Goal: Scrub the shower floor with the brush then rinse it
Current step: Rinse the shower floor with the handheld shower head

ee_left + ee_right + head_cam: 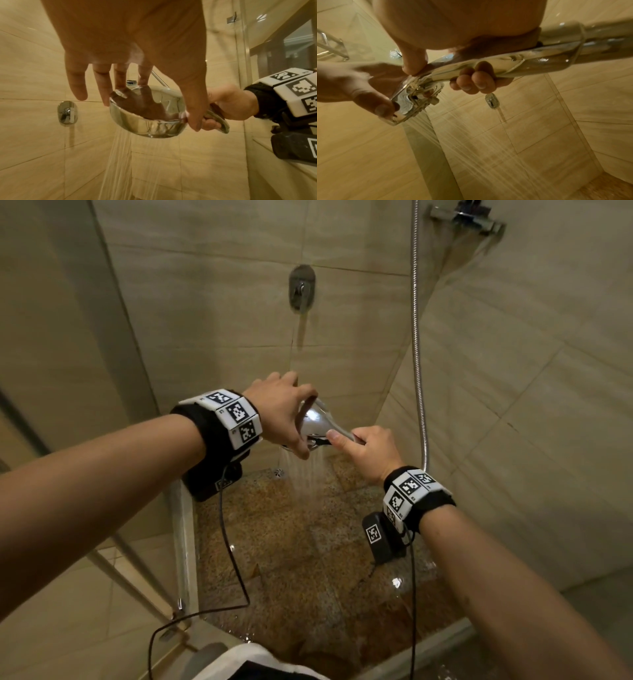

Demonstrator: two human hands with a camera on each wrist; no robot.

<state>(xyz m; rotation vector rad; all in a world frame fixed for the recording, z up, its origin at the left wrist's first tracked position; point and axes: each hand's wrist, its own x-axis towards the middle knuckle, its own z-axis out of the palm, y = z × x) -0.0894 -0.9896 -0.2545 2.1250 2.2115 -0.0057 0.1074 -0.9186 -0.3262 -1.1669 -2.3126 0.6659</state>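
My left hand [287,416] reaches over the chrome shower head [317,424] and pinches its round rim between thumb [193,121] and fingers. My right hand [368,451] grips the shower head's handle [513,63], fingers curled under it. Water sprays from the head's face down onto the wet speckled brown shower floor [291,549]. The head [147,119] hangs above the floor's middle, tilted slightly. No brush shows in any view.
A metal hose [416,337] runs up the right wall to a holder [467,217]. A chrome wall valve [301,289] sits on the back tiles. The drain [278,473] lies at the back of the floor. A glass door [113,371] and a raised curb [185,542] stand on the left.
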